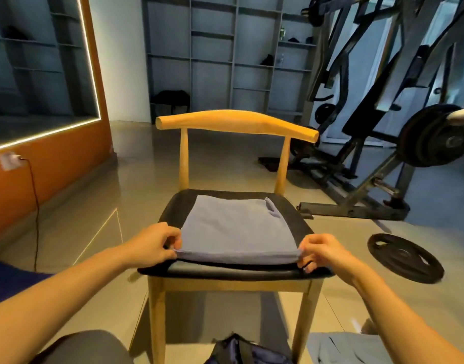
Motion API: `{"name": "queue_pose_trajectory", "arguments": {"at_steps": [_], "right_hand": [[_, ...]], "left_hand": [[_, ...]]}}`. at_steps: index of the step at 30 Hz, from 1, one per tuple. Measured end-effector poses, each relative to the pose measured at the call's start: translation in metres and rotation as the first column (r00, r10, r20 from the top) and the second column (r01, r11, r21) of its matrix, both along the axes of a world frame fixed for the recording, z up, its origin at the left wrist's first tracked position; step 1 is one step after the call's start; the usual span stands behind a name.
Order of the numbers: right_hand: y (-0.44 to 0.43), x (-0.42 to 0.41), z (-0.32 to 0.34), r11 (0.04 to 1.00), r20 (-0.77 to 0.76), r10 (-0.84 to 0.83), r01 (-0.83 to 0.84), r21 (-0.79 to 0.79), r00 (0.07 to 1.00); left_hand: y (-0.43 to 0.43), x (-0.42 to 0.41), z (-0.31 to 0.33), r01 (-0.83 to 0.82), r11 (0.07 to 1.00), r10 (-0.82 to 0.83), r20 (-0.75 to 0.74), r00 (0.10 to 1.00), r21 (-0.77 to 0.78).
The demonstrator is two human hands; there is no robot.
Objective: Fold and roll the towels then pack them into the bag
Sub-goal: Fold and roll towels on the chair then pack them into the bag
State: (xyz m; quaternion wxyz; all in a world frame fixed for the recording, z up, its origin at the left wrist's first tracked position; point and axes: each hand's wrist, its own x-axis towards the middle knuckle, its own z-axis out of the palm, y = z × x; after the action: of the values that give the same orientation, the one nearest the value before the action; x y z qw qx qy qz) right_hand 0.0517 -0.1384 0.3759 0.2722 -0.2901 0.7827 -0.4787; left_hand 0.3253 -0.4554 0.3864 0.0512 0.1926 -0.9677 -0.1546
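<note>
Towel first: it lies folded flat on the black seat of the chair, and its near edge runs straight across from your left hand to your right hand. The rest of the cloth stretches away from your fingers toward the backrest. Each hand pinches one near corner between thumb and fingertips, left on the left corner and right on the right, with the edge lifted slightly off the seat. Neither hand is nearer; you sit square to it.

Whatever you do next, I judge it goes away from you, carrying or rolling this near edge toward the far one. The folded shape looks close to square, so its long axis is hard to call. Mind the far right corner, where a small flap stands turned up (it could skew a roll).

Count: one towel on the seat and one more grey-blue cloth on the floor at your lower right, likely a second towel. One dark bag sits on the floor just in front of you, below the seat.
</note>
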Motion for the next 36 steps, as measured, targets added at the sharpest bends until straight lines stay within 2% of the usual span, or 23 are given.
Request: {"name": "queue_pose_trajectory", "arguments": {"at_steps": [5,7,9,10,12,15,17,20,22,25,27,29,33,34,36], "right_hand": [[0.013,0.003,0.008,0.927,0.012,0.263,-0.257,0.274,0.965],[0.013,0.004,0.008,0.866,0.014,0.334,-0.313,0.39,0.942],[0.01,0.002,0.008,0.822,0.012,0.354,-0.317,0.472,0.935],[0.007,-0.001,0.009,0.83,-0.019,0.332,-0.283,0.48,0.943],[-0.006,-0.011,0.015,0.893,-0.151,0.235,-0.152,0.423,0.96],[-0.043,-0.038,0.022,0.968,-0.287,0.007,0.066,0.242,0.958],[-0.074,-0.06,0.023,0.965,-0.365,-0.114,0.19,0.18,0.924],[-0.118,-0.088,0.019,0.943,-0.463,-0.136,0.258,0.209,0.876],[-0.14,-0.099,0.013,0.934,-0.467,-0.12,0.258,0.246,0.876],[-0.16,-0.11,0.004,0.927,-0.441,-0.087,0.235,0.294,0.893],[-0.167,-0.117,0.002,0.915,-0.448,-0.07,0.236,0.327,0.891],[-0.168,-0.123,0.006,0.914,-0.407,-0.117,0.259,0.313,0.906],[-0.157,-0.14,0.018,0.937,0.007,-0.292,0.285,0.201,0.956],[-0.155,-0.144,0.019,0.939,0.085,-0.307,0.287,0.191,0.948],[-0.154,-0.152,0.016,0.936,0.139,-0.322,0.292,0.197,0.937]], "left_hand": [[0.008,0.003,-0.012,0.076,0.997,-0.071,0.219,0.973,-0.012],[0.01,-0.003,-0.01,0.128,0.992,-0.125,0.326,0.937,0.013],[0.01,-0.015,-0.004,0.149,0.985,-0.171,0.344,0.923,0.091],[0.01,-0.024,-0.001,0.155,0.982,-0.18,0.299,0.937,0.105],[0.004,-0.05,0.003,0.126,0.992,-0.129,0.161,0.979,0.026],[-0.016,-0.1,-0.001,-0.062,0.992,0.058,-0.039,0.998,-0.108],[-0.036,-0.13,-0.006,-0.192,0.978,0.184,-0.104,0.977,-0.075],[-0.069,-0.164,-0.017,-0.294,0.954,0.287,-0.103,0.952,-0.052],[-0.089,-0.182,-0.024,-0.318,0.948,0.316,-0.08,0.945,-0.019],[-0.111,-0.198,-0.029,-0.319,0.939,0.325,-0.027,0.945,0.127],[-0.12,-0.204,-0.029,-0.301,0.941,0.305,-0.001,0.952,0.154],[-0.126,-0.206,-0.03,-0.292,0.935,0.298,-0.001,0.955,0.204],[-0.134,-0.206,-0.029,-0.324,0.861,0.365,-0.032,0.931,0.393],[-0.136,-0.206,-0.028,-0.335,0.846,0.388,-0.049,0.92,0.414],[-0.139,-0.203,-0.028,-0.343,0.832,0.409,-0.064,0.91,0.437]]}}
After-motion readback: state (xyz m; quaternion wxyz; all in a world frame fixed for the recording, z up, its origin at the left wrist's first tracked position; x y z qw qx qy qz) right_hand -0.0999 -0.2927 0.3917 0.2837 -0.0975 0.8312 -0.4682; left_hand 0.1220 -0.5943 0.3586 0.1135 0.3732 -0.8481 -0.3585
